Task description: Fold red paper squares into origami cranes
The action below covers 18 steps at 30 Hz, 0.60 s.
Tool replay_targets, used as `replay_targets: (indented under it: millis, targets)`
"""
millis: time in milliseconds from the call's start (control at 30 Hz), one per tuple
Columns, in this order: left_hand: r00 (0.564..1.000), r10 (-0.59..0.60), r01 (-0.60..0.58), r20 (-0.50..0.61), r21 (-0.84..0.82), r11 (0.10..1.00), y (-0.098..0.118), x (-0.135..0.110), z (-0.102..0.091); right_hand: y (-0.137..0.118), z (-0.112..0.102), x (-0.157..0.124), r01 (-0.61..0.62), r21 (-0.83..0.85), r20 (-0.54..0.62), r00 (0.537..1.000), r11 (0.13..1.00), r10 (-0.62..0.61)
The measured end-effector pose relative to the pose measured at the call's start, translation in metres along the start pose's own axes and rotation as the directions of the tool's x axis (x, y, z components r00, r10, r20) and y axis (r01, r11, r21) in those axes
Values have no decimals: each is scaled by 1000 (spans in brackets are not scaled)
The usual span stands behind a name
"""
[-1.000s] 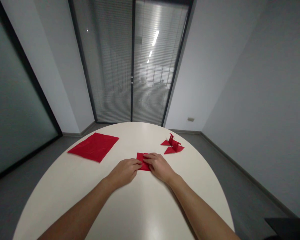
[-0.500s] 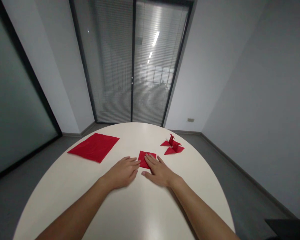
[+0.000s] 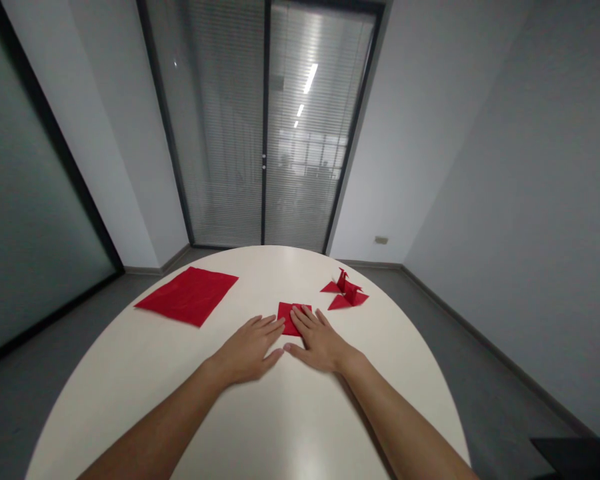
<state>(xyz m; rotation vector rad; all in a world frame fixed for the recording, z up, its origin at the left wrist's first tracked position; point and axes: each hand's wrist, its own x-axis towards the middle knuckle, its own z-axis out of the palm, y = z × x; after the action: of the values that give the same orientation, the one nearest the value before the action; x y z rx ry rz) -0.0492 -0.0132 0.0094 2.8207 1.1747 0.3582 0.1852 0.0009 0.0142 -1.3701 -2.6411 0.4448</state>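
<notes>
Both hands lie flat on the table [image 3: 130, 373], fingers spread and holding nothing. The right hand [image 3: 319, 345] presses its fingertips onto the folded red paper [image 3: 289, 316] just ahead of it, while the left hand [image 3: 249, 348] rests beside it, fingertips touching the paper's near-left edge.

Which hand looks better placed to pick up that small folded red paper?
Probably the right hand: its fingers lie flat on the small folded red paper. The left hand only meets the paper's edge with its fingertips.
</notes>
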Motion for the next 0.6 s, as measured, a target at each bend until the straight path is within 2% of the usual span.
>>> replay_targets:
  millis: [267, 533, 600]
  targets:
    - [999, 48, -49, -24, -27, 998, 4, 1, -5, 0, 1, 1, -13, 10, 9, 1000, 1000, 13]
    - [999, 38, -38, -12, -25, 999, 11, 3, -8, -5, -3, 1, -58, -10, -28, 998, 998, 58]
    - [999, 37, -37, -17, -31, 999, 13, 3, -10, -8, -6, 0, -58, -33, -67, 996, 998, 56]
